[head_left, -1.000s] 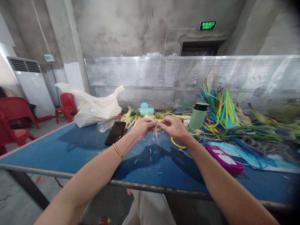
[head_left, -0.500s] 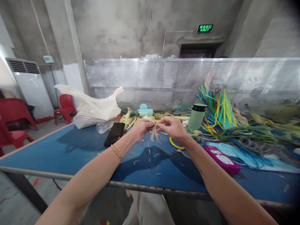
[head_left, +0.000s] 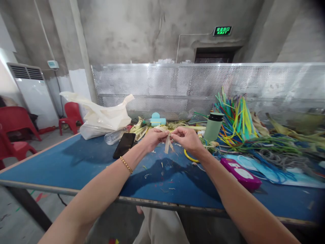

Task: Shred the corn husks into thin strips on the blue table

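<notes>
Over the blue table (head_left: 63, 162), my left hand (head_left: 153, 139) and my right hand (head_left: 186, 138) meet fingertip to fingertip. Both pinch the top of a pale dried husk strip (head_left: 167, 145) that hangs down between them, a little above the tabletop. A gold bead bracelet (head_left: 126, 164) sits on my left wrist. Small husk scraps (head_left: 162, 169) lie scattered on the table beneath the hands. A yellow ring (head_left: 189, 157) lies just under my right wrist.
A black phone (head_left: 124, 144), a clear bottle (head_left: 114, 136) and a white plastic bag (head_left: 101, 117) lie to the left. A green flask (head_left: 213, 126), coloured strips (head_left: 235, 118), husks (head_left: 284, 130) and a magenta device (head_left: 240, 173) crowd the right. A perforated metal screen (head_left: 177, 88) backs the table. Red chairs (head_left: 15, 122) stand at left.
The hands stay together at the same spot; the hanging husk strip has shifted slightly between the fingers. The view has dipped a little.
</notes>
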Available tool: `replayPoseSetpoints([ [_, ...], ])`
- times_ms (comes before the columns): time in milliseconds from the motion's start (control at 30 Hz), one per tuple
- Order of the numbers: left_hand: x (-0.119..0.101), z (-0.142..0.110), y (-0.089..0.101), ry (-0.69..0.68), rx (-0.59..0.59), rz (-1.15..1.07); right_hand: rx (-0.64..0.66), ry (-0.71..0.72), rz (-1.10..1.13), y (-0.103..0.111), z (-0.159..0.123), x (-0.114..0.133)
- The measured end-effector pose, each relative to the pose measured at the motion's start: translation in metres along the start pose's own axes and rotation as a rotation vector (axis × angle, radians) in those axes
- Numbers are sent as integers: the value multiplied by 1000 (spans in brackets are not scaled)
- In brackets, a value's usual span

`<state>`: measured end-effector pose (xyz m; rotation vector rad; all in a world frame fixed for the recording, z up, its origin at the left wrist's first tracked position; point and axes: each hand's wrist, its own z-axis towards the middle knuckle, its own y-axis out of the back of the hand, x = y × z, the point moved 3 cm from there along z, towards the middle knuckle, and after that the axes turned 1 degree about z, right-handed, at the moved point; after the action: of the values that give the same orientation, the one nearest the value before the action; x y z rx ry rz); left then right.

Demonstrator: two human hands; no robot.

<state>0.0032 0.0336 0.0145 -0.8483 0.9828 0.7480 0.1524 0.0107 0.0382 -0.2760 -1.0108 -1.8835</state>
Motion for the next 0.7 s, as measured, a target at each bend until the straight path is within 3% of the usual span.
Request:
replayPoseSetpoints([
  [133, 1, 1, 2, -27, 20, 29, 13, 11, -40, 1, -1, 1],
  [267, 0, 0, 1, -54, 41, 39, 81, -37, 139, -2, -1, 1],
  [433, 1, 0, 0, -26, 18, 32, -47, -123, 356, -2, -1, 2],
  [700, 2, 0, -1, -68, 18, 129, -110, -94, 276, -2, 2, 0],
])
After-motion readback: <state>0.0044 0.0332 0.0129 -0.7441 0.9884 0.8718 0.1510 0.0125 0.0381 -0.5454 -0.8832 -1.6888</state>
